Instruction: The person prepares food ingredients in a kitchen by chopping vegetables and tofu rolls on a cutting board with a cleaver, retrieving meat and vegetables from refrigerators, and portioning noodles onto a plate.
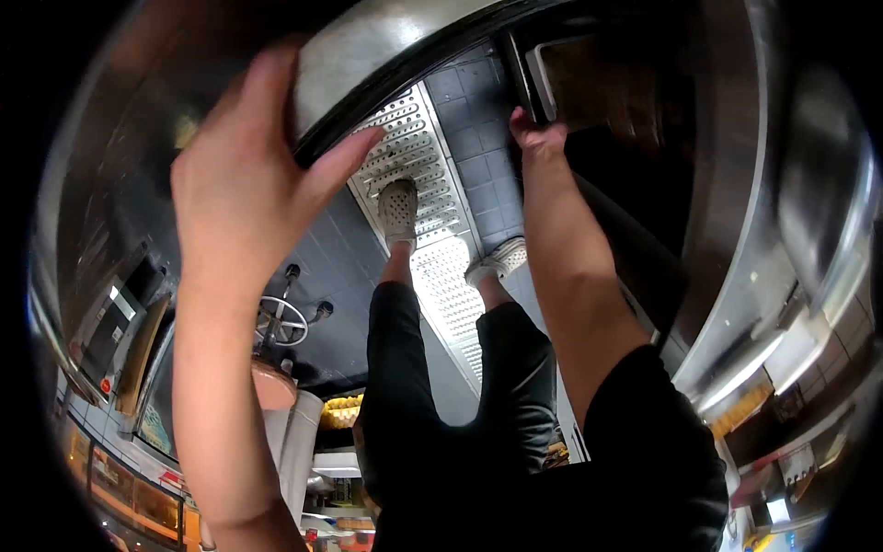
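Observation:
My left hand (244, 170) is at the rounded end of a pale metal surface (354, 55) with a black edge. Its thumb is stretched away from the other fingers, whose tips are partly blurred against the dark background. Farther right, my right hand (538, 138) reaches forward to a narrow dark bar (522, 78), with thumb and fingers around its near end. Beside that bar is a dark opening holding a pale-rimmed tray or box (544, 83); its contents are too dark to make out.
Perforated metal grating (443, 281) crosses the dark tiled floor (478, 138) under my feet in light clogs (398, 212). At left stand a wheeled stool base (280, 322) and a metal-edged counter (156, 405). A curved metal surface (736, 248) borders the right side.

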`<state>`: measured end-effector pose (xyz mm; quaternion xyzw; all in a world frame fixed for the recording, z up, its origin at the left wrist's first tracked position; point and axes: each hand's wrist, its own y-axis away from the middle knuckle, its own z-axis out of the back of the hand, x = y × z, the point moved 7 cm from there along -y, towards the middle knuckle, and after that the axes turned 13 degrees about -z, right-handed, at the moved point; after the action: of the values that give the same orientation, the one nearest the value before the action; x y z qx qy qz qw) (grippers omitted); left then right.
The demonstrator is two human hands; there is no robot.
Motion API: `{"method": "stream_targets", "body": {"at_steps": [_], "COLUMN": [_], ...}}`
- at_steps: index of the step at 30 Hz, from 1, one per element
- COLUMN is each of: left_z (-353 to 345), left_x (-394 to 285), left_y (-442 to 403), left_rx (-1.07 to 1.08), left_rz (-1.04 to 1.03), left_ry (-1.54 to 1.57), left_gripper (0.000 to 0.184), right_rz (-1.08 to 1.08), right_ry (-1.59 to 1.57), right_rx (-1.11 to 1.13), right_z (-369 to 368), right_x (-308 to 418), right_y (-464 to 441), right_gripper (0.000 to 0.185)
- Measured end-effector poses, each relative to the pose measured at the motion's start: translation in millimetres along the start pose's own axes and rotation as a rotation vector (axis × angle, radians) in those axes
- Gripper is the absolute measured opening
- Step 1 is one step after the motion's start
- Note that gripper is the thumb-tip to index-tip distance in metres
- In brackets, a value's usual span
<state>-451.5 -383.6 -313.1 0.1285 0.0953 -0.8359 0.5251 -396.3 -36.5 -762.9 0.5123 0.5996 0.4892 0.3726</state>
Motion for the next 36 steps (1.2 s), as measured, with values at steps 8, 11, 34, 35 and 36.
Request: {"method": "stream_targets", "body": {"at_steps": [8,11,34,35,36], "left_z": [-6.0,-3.6,0.5,-2.9,-9.3], "left_x": [-5.2,-8.9,-73.9,-72.9,-76.0], "left_y": [-6.5,-7.8,-2.7,1.6,7.4], "left_rx": [-0.048,-0.034,0.130,0.141,0.155], "left_rz": [-0.013,0.007,0.079,0.118,0.146], "left_ry": [0.029,0.007,0.016,0.090,0.154], "left_gripper": [0.071,0.070,0.066,0.066,0.067], "right_rz": [-0.060,0.160,-0.475,-0.440,-0.405], "right_ry": [-0.076,-0.016,0.556,0.561,0.567], "right_rx": [0.713,0.318,-0.004,-0.016,-0.028], "right_z": [11.9,44.4,304.8,300.2,294.9], "right_x": [56.6,63.8,-88.1,-82.7,-77.1], "right_y": [-112.3,-118.7,543.7,561.8,580.3], "right_gripper": [0.025,0.028,0.056,0.056,0.056]}}
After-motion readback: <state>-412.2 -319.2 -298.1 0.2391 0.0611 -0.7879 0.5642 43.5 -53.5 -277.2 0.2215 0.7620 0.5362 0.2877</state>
